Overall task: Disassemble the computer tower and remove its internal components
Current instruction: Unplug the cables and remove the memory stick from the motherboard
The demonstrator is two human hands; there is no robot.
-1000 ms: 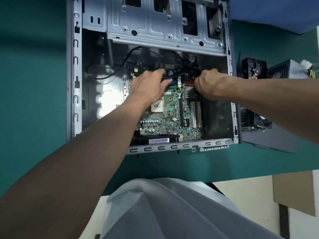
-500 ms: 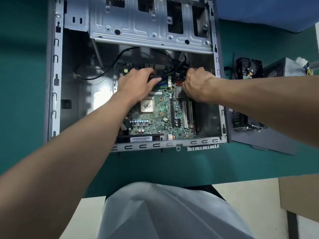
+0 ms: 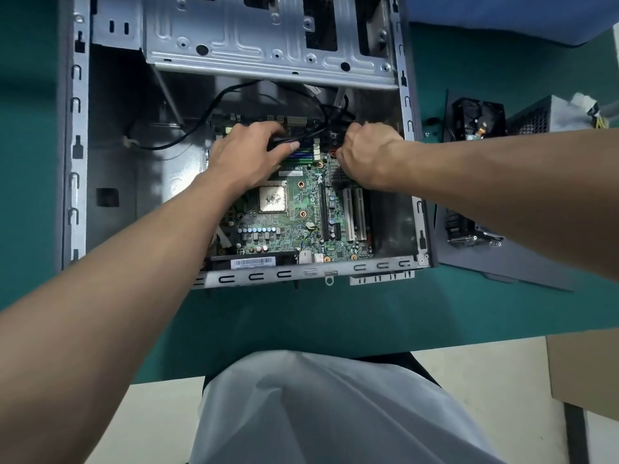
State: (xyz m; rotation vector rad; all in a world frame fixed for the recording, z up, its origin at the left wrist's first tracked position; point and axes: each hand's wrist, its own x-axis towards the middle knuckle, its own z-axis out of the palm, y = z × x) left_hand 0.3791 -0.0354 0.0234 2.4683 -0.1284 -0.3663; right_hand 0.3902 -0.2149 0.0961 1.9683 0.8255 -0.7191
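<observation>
Left hand grips black cable; right hand curled, grasp hidden, near case wall.

The grey computer tower lies open on its side. Its green motherboard sits flat at the near right inside, black cables looping over its far edge.

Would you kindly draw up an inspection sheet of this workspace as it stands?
Surface: green table, carrying the case.
Job's things: open tower case on its side; motherboard still inside.
Clutter: fan, power supply and side panel to the right.
Grips: left hand grips black cables; right hand curled at the board's edge, its hold hidden.
Cables: black cables loop across the case interior.
Surroundings: blue cloth, cardboard box.
</observation>
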